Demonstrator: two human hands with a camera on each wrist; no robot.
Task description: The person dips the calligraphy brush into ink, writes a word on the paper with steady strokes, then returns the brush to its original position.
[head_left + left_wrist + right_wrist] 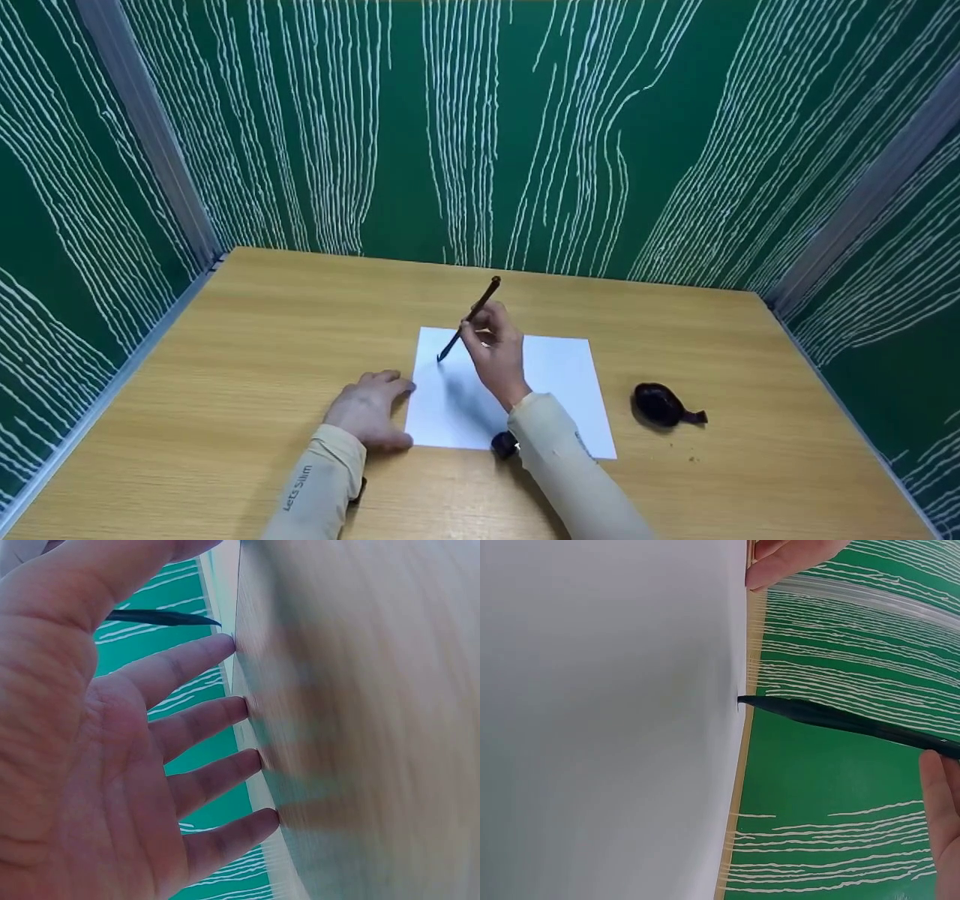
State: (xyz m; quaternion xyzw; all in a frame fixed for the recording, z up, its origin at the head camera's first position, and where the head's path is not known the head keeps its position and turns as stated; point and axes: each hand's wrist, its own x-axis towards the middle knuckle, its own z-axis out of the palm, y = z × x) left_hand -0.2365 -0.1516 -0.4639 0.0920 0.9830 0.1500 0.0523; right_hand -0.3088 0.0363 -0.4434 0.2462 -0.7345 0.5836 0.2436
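My right hand [501,364] pinches a dark writing brush [484,297] by its handle, tilted over a white sheet of paper [562,386]. In the right wrist view the pointed bristles of the brush [810,712] touch the paper, where a tiny dark mark shows. The head view puts that tip near the sheet's upper left. My left hand [366,409] rests with spread fingers at the paper's left edge, thumb and index finger on the margin. Seen from the left wrist, its fingers [199,724] are nearly straight, tips on the tabletop.
A dark, shallow dish with a short handle [660,405] sits right of the paper, with a few specks near it. Beside my right sleeve is a small dark object [504,445], partly hidden. Green walls with white lines [465,135] enclose the wooden table [300,300].
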